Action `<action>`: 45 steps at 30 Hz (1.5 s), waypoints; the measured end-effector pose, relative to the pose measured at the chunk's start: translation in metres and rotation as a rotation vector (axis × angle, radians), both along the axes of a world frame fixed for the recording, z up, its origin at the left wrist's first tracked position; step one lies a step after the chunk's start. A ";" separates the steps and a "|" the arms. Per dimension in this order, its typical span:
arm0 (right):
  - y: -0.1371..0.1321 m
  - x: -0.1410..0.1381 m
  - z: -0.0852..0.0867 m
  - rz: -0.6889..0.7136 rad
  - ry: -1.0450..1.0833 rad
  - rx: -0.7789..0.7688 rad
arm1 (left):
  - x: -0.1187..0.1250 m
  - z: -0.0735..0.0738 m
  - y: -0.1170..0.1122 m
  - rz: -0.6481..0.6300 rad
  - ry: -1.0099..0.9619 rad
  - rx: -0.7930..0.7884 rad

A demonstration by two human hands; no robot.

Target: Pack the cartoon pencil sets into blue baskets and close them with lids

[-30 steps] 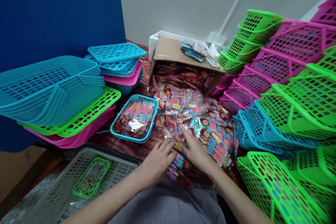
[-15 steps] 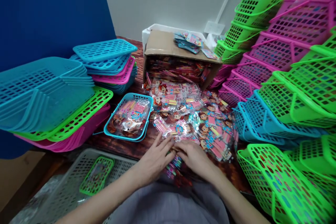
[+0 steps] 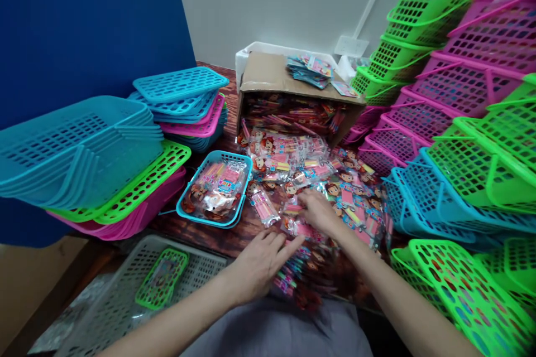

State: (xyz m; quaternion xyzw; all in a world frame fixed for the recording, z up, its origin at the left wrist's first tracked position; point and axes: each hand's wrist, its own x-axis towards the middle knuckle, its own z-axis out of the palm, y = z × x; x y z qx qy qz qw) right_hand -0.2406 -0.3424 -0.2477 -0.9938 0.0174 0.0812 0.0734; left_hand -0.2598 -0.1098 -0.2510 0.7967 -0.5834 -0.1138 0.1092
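A heap of small clear packets with cartoon-face cards (image 3: pixel 318 178) spills from a tipped cardboard box (image 3: pixel 268 75) across the wooden table. My left hand (image 3: pixel 257 262) lies flat with fingers spread on a bundle of packets at the near table edge. My right hand (image 3: pixel 318 212) reaches further into the heap, fingers curled on a packet there. A small blue basket (image 3: pixel 245 164) holding packets sits just left of the heap.
Stacks of blue, green and pink lids (image 3: pixel 84 150) fill the left; another lid stack (image 3: pixel 184 95) stands behind. Green, pink and blue baskets (image 3: pixel 460 122) pile on the right. A grey crate (image 3: pixel 109 301) with a green filled basket (image 3: pixel 161 279) sits low left.
My right hand has moved forward from beside the left hand into the heap. My left hand stayed on the near bundle. The view shifted slightly.
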 end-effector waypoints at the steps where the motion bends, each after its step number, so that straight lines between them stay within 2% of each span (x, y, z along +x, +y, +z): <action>1: -0.007 -0.001 0.006 -0.005 -0.009 -0.004 | 0.000 0.002 -0.001 0.004 0.001 0.010; 4: -0.020 -0.003 0.021 -0.001 -0.028 0.032 | 0.001 0.006 -0.002 -0.006 -0.016 0.025; 6: -0.019 -0.003 0.024 0.003 -0.015 0.073 | 0.001 0.008 -0.002 -0.014 -0.032 0.024; 10: -0.010 -0.004 0.019 0.002 0.031 0.080 | 0.001 0.008 0.000 -0.006 -0.050 0.012; 13: -0.002 -0.006 0.015 0.053 0.044 0.043 | 0.001 0.006 -0.001 -0.023 -0.034 0.000; 18: 0.017 -0.001 0.020 0.342 -0.010 -0.115 | 0.004 0.002 -0.005 -0.032 -0.021 -0.014; 23: 0.046 0.022 0.023 0.674 -0.092 -0.222 | 0.002 0.001 -0.007 -0.001 -0.008 0.018; 27: 0.061 0.043 0.013 0.880 -0.129 -0.274 | 0.000 0.003 -0.007 0.013 -0.009 0.037; 29: 0.065 0.052 0.006 0.921 -0.134 -0.289 | -0.001 0.004 -0.007 0.019 -0.006 0.042; 33: 0.065 0.065 0.002 0.878 -0.119 -0.321 | -0.001 0.008 -0.007 0.037 -0.006 0.068; 38: 0.062 0.055 0.021 0.764 -0.228 -0.254 | -0.003 0.004 -0.004 0.053 0.006 0.055; 41: 0.063 0.032 0.027 0.527 -0.134 -0.156 | -0.005 -0.003 0.003 0.103 0.017 0.054; 43: 0.062 0.015 0.024 0.349 0.012 -0.072 | -0.006 -0.006 0.010 0.128 0.022 0.051; 45: 0.059 -0.001 0.018 0.236 0.133 0.023 | -0.007 -0.005 0.017 0.141 0.028 0.041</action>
